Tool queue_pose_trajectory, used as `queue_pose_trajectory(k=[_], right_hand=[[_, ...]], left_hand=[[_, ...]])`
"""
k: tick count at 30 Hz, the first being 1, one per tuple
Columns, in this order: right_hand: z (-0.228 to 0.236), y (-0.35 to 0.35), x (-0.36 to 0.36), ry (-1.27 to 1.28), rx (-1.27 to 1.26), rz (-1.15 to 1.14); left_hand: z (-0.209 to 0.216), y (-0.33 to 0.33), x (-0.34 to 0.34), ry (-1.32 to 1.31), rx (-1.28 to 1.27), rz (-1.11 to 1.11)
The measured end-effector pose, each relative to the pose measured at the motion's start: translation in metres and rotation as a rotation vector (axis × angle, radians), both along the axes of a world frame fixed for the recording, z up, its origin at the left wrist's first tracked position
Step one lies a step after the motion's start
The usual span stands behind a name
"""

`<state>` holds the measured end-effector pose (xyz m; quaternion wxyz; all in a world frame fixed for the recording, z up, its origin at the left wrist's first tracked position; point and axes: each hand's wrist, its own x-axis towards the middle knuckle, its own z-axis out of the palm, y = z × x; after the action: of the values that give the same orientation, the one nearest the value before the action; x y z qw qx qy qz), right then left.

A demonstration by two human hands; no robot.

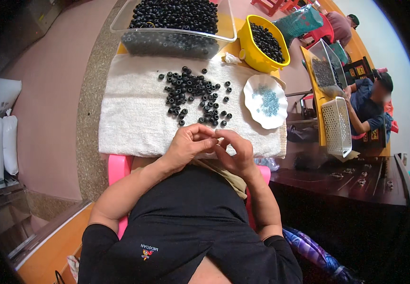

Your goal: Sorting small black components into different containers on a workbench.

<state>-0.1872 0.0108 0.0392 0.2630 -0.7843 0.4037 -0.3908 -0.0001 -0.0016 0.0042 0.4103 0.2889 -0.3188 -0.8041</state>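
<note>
Both my hands meet at the near edge of a white towel point(134, 104), fingertips close together. My left hand point(190, 144) is closed in a pinch, thumb against the fingers. Opposite it, my right hand point(234, 150) pinches too, its fingertips almost touching the left ones. Whatever they hold is too small and hidden to make out. Just beyond the fingers lies a loose pile of small black bead-like pieces point(181, 90) with round holes. To the right of the pile, a white scalloped plate point(252, 111) bears many tiny clear-bluish pieces.
A clear plastic bin point(228, 33) full of black pieces stands at the back, beside a yellow basin point(247, 59) of similar ones. At right a person point(370, 104) sits by a white perforated basket point(336, 128). White sacks point(1, 142) stand far left; a dark table point(347, 182) is at right.
</note>
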Motion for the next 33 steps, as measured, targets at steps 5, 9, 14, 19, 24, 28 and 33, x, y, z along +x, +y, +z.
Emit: queue_pose_trajectory(k=[5,9,14,19,24,28,33], right_hand=[[0.013,-0.006,-0.014,-0.003,0.071,0.056],[0.032,-0.029,-0.041,0.11,-0.015,-0.238],[0.027,-0.076,-0.108,0.463,-0.079,-0.358],[0.032,-0.087,-0.111,0.73,0.037,-0.335],[0.024,-0.097,-0.112,0.795,0.047,-0.262],[0.025,-0.1,-0.11,0.801,0.066,-0.232],[0.022,-0.099,-0.112,0.745,0.055,-0.224]], left_hand=[[-0.002,0.0,0.002,-0.011,-0.018,-0.045],[-0.001,0.0,0.003,-0.058,-0.009,-0.053],[0.0,0.0,0.001,-0.07,0.0,-0.04],[0.009,0.001,0.002,-0.077,0.062,-0.034],[0.005,0.0,0.002,-0.064,0.053,-0.023],[0.003,-0.004,0.002,-0.028,0.049,0.014],[0.008,-0.019,0.003,-0.082,0.067,0.093]])
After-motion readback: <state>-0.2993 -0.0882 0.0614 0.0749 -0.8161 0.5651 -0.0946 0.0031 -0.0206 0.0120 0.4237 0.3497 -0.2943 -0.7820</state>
